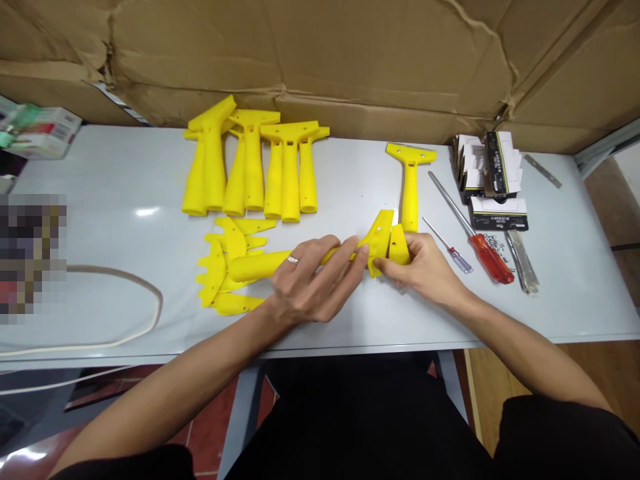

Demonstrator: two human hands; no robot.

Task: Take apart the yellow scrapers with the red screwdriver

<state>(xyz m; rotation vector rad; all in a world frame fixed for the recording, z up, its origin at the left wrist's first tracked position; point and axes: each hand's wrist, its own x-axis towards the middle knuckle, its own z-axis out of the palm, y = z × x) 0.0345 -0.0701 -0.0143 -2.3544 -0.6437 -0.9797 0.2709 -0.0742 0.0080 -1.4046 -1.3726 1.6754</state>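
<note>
My left hand (317,280), with a ring on one finger, is wrapped over a yellow scraper handle (257,267) that lies sideways, its wide head to the right. Between the thumb and fingers of my right hand (427,270) is a small yellow cover plate (399,245), held close against that head; whether they touch, I cannot tell. Several loose yellow cover plates (214,270) lie in a pile left of my left hand. Just beyond my right hand rests another yellow scraper (410,190), with screws in its head.
Several yellow scraper handles (215,167) stand in a group at the back. To the right lie a large red screwdriver (493,257), a small screwdriver (459,260), loose screws (495,245), black-and-white boxes (499,213) and a wrapped strip (523,263). A white cable (159,300) curves at left.
</note>
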